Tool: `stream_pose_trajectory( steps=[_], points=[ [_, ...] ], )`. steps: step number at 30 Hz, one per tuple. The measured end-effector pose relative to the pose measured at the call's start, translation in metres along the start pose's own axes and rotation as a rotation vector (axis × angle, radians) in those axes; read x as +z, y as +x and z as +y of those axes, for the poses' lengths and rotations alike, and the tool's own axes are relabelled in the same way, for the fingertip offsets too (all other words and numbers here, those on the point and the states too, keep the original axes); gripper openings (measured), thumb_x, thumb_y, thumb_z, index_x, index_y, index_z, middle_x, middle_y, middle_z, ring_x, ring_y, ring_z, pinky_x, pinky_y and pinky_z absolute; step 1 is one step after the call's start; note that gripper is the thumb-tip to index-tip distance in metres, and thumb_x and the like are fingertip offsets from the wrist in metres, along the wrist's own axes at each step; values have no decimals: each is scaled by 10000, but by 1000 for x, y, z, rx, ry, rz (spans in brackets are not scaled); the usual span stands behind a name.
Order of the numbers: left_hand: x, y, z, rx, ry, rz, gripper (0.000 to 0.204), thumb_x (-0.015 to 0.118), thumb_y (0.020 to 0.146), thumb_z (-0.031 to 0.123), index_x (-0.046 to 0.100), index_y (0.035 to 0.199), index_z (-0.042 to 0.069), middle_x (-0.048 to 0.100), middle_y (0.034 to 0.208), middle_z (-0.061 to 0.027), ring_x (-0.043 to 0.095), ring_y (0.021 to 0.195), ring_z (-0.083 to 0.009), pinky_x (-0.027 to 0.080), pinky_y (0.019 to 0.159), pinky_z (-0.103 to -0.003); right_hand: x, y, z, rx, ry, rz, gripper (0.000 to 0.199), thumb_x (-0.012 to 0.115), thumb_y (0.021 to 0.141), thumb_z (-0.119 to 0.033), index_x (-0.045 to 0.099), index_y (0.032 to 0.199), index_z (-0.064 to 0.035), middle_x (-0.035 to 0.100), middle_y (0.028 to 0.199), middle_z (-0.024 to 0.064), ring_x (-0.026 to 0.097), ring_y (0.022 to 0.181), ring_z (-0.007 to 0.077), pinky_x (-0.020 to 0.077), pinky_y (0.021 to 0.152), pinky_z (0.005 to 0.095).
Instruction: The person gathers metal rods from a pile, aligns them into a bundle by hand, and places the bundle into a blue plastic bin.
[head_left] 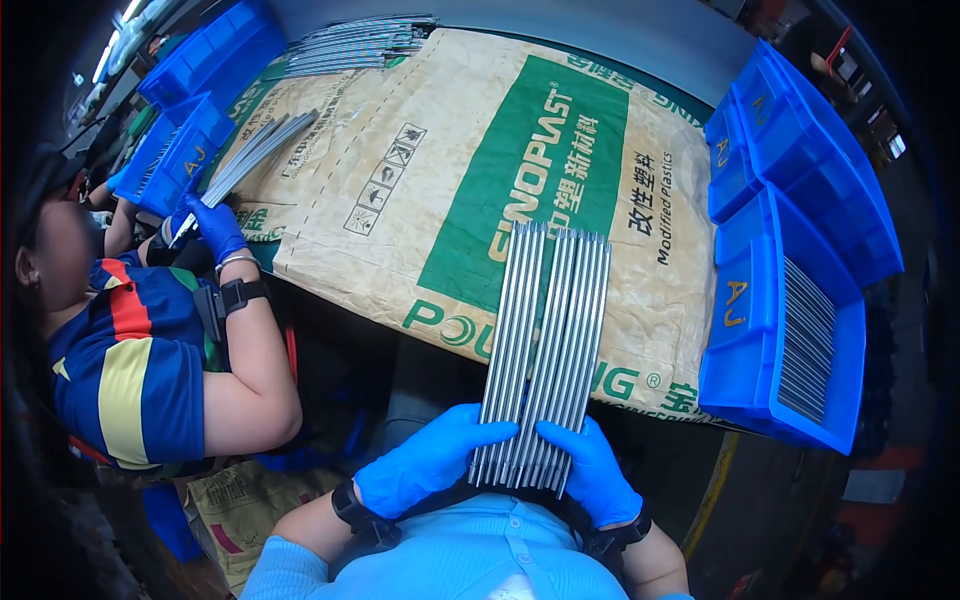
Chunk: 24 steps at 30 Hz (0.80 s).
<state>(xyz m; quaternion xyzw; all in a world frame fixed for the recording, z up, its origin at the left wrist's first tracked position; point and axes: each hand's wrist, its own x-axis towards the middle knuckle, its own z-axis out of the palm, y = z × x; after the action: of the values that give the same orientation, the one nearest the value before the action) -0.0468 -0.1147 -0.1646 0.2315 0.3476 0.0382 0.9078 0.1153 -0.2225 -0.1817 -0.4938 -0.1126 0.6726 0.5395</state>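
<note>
A flat row of thin grey metal rods (543, 350) lies on the desk, on a tan and green woven sack (450, 200) that covers it. The long axis of the rods runs straight away from the person, from the near edge of the desk toward its middle, with only a slight lean to the right at the far ends. The near ends overhang the edge and sit between the two blue-gloved hands.

The left hand (425, 470) cups the near left corner of the row, its fingers curled against the outer rods. The right hand (592, 475) does the same on the near right corner. Both press inward on the rod ends from either side, so the row is squeezed between them; neither hand is spread flat or empty. Both are equally near, each at its own corner, with the whole length of the rods stretching ahead.

A blue bin (790, 350) at the right edge of the desk holds more rods, lying side by side and well apart from the hands. At the left edge a co-worker's gloved hand (215, 228) grips another bundle of rods (255, 150) beside further blue bins (190, 150). More rods (355, 45) lie at the far edge.
</note>
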Motion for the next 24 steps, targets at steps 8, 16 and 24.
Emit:
stream_pose_trajectory(
  steps=[8, 16, 24],
  points=[
    [-4, 5, -4, 32, -18, 0, 373, 562, 867, 147, 500, 1194, -23, 607, 1091, -137, 613, 959, -198, 492, 847, -325, 5, 7, -11, -4, -39, 15, 401, 580, 809, -85, 488, 1190, 3, 591, 1090, 116, 588, 984, 208, 469, 861, 328],
    [-6, -5, -3, 36, 42, 35, 411, 589, 846, 136, 483, 1210, -23, 603, 1099, -133, 609, 968, -204, 487, 853, -322, -6, -1, -2, 96, 328, -33, 423, 576, 823, -129, 471, 1211, 2, 573, 1122, 132, 572, 1012, 202, 448, 893, 344],
    [-2, -15, -15, -101, 162, 107, 410, 626, 817, 115, 511, 1189, -14, 602, 1092, -129, 600, 973, -195, 482, 862, -328, -10, -16, 12, 66, 249, -112, 351, 560, 850, -99, 495, 1173, 21, 579, 1121, 105, 568, 1007, 175, 443, 889, 312]
  ],
)
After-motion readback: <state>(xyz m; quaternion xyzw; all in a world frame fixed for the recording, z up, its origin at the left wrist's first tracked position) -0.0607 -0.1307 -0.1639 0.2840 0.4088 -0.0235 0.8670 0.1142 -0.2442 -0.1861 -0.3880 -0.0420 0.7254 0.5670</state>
